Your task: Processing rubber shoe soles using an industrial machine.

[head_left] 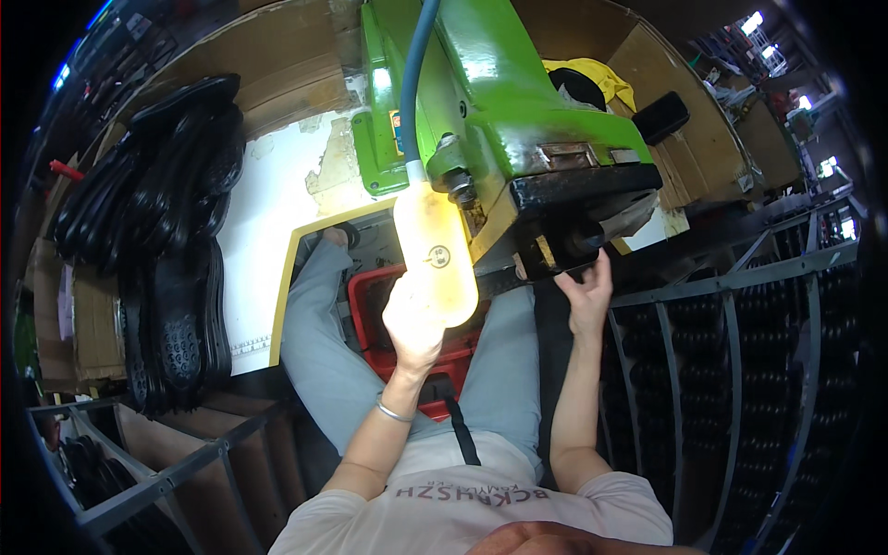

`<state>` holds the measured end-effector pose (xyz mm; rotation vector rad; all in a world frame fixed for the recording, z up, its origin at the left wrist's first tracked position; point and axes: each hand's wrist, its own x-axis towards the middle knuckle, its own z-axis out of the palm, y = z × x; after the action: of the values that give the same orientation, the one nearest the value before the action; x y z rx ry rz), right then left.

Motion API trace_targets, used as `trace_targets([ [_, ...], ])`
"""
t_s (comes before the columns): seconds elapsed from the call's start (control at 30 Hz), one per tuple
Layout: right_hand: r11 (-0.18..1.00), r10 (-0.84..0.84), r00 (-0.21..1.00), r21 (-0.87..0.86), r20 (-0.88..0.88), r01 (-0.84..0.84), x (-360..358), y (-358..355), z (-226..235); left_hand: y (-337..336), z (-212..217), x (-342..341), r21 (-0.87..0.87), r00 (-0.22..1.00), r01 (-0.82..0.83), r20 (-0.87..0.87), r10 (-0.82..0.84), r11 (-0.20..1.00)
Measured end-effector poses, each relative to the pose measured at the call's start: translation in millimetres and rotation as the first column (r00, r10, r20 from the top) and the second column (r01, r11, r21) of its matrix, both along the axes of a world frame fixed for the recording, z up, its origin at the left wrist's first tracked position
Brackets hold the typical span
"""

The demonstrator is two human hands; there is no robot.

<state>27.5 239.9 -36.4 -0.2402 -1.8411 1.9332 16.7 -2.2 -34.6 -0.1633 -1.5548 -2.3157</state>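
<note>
My left hand (413,326) is raised beneath a glowing, pale yellow lamp (437,254) on a blue-grey flexible arm. Its fingers are hidden behind the lamp and washed out by glare, so what they hold does not show. My right hand (588,298) reaches up under the black-edged head of a green machine (527,102), with thumb and fingers spread apart. Those fingertips are close to a dark rounded part (585,242) of the machine; whether they touch it I cannot tell. A dark bar (502,279) runs between the lamp and my right hand.
Black shoe soles (176,176) are heaped on the white worktop (264,199) at left. Below the machine, between my legs, is a red crate (375,347). A metal rack (721,398) with rows of dark items stands at right. Cardboard boxes (647,69) surround the machine.
</note>
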Motion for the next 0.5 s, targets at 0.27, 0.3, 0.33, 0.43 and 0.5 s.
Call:
trace_targets([
  [0.27,0.732,0.269,0.963,-0.644,-0.029,-0.224,0,-51,-129,26,-8,-3,-0.356,0.995,-0.1,-0.017,0.101,0.929],
  [0.3,0.727,0.273,0.961,-0.646,-0.035,-0.23,-1,-63,-130,28,-14,-4,-0.406,0.995,-0.088,0.013,0.102,0.91],
  [0.33,0.724,0.239,0.97,-0.657,-0.046,-0.209,0,-74,-131,30,-17,-7,-0.392,0.99,-0.139,-0.02,0.143,0.909],
  [0.43,0.723,0.206,0.978,-0.672,-0.018,-0.164,0,-85,-129,28,-23,-11,-0.4,0.983,-0.184,-0.084,0.164,0.898],
  [0.5,0.772,0.144,0.989,-0.629,0.04,-0.087,6,-79,-126,25,-21,-10,-0.389,0.984,-0.179,-0.089,0.156,0.904],
])
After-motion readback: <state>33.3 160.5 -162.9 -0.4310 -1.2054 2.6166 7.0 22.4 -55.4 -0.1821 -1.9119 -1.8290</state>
